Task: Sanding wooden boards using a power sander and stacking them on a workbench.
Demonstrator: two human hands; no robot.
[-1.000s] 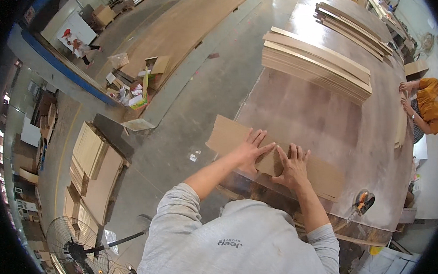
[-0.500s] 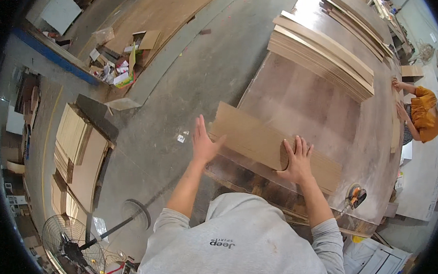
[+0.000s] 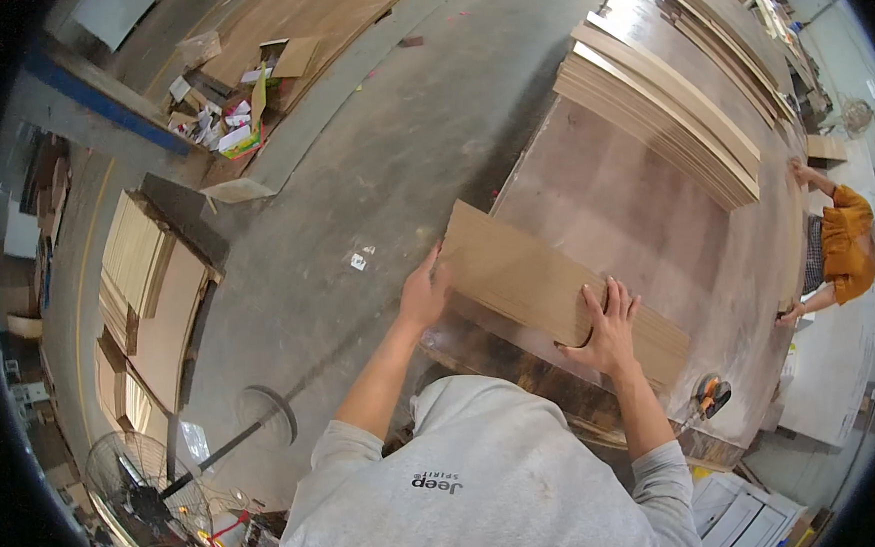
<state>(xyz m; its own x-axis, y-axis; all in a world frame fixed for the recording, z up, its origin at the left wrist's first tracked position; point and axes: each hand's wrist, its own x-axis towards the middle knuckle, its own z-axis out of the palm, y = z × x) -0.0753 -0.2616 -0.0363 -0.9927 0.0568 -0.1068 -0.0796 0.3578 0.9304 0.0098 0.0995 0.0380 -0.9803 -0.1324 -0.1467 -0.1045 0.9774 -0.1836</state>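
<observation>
A stack of flat brown boards (image 3: 528,278) lies at the near left edge of the worktable (image 3: 612,183), slanting from upper left to lower right. At its left end my left hand (image 3: 426,292) holds the boards, with its fingers partly hidden against the end. My right hand (image 3: 606,331) rests on the top board near the stack's right half, thumb and fingers apart. Beyond the right end of the boards sits an orange and black power sander (image 3: 709,395).
A tall stack of long boards (image 3: 659,120) crosses the table's far part, with more strips (image 3: 724,45) behind it. A co-worker in an orange top (image 3: 846,243) stands at the right side. A pedestal fan (image 3: 149,502) and stacked panels (image 3: 164,300) stand on the left.
My left hand has come in from beside the stack and closed on its left end. My right hand has shifted slightly right on top. The co-worker's lower arm has moved nearer.
</observation>
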